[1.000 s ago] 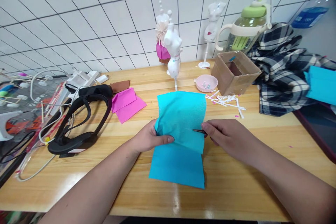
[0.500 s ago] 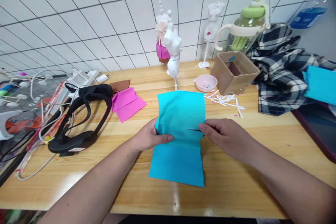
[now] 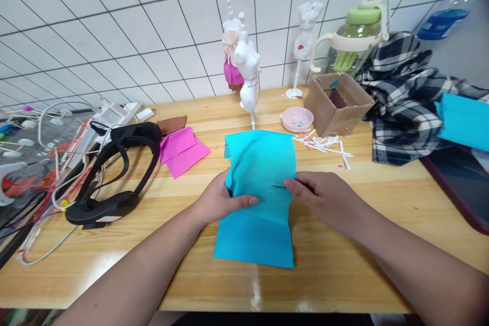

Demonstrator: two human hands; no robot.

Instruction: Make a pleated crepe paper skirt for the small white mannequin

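A turquoise sheet of crepe paper is held above the table, its lower part folded or overlapped into a darker panel. My left hand grips its left edge, thumb laid across the front, the other fingers mostly hidden behind. At the right edge my right hand is closed in a pinch, its thumb tip on the paper. From that thumb a short, thin dark line runs leftward across the sheet; I cannot tell whether it is a slit or a slim tool.
Behind the paper stand white mini dress forms, a pink dish, white paper strips and a cardboard box. To the left lie pink paper and a black headset strap. Plaid cloth lies right.
The view has shifted slightly, so the scene sits a little farther left. My left thumb reaches a little farther across the paper. Both hands keep their grip at the edges.
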